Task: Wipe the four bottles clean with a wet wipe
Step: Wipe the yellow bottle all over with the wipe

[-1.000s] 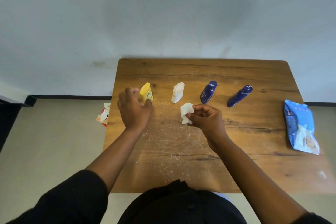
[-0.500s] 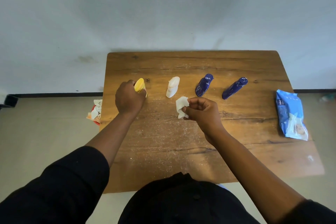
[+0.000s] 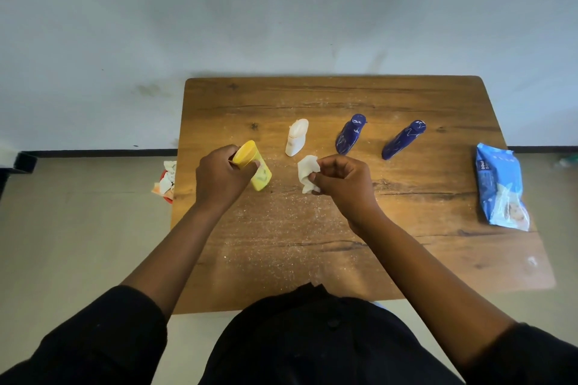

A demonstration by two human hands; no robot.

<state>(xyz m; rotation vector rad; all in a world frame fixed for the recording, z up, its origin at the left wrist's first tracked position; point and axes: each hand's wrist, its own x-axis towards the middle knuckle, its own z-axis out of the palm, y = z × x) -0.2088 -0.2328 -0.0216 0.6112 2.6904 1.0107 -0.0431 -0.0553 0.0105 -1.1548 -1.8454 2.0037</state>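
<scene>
My left hand (image 3: 220, 178) grips the yellow bottle (image 3: 254, 166) near its cap and holds it tilted just above the wooden table (image 3: 344, 244). A crumpled white wet wipe (image 3: 308, 172) is pinched in my right hand (image 3: 342, 184), a short gap to the right of the yellow bottle. Farther back stand a small white bottle (image 3: 296, 141) and two dark blue bottles (image 3: 349, 134) (image 3: 403, 139) in a row.
A blue pack of wet wipes (image 3: 500, 187) lies near the table's right edge. White powder is scattered over the table's middle. Crumpled used wipes and wrappers (image 3: 165, 181) lie on the floor left of the table. A wall stands right behind the table.
My left hand has lifted the yellow bottle from the row and drawn it nearer to me, tilted. My right hand with the wipe has stayed almost in place.
</scene>
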